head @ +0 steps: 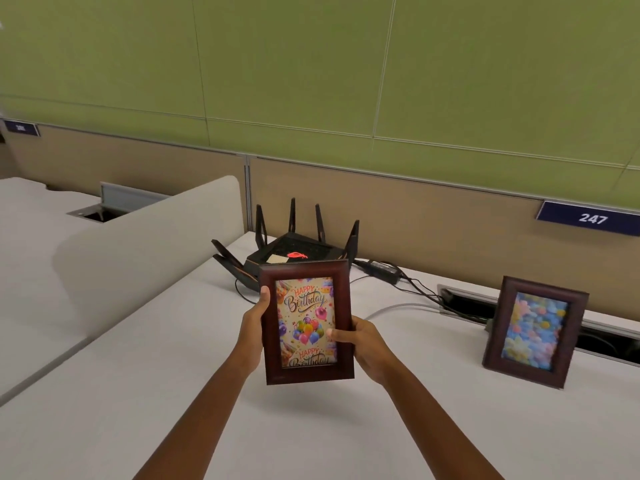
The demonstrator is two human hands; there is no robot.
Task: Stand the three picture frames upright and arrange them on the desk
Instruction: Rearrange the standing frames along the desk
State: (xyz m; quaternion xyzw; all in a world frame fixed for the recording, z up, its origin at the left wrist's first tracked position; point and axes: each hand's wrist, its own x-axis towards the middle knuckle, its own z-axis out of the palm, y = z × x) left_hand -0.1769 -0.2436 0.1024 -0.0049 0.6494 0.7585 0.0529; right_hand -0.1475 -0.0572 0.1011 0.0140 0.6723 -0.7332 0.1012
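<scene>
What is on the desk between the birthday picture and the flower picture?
Mostly bare desk lies between the birthday picture and the flower picture. Farther back, a grey cable crosses it, seen from the head camera.

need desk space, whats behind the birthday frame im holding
A black router with upright antennas sits behind the birthday frame; the frame covers its front edge and the desk there.

The birthday frame is dark reddish-brown around multicoloured balloons. The flower frame matches, around blue and yellow blooms. The counter is white.
</scene>
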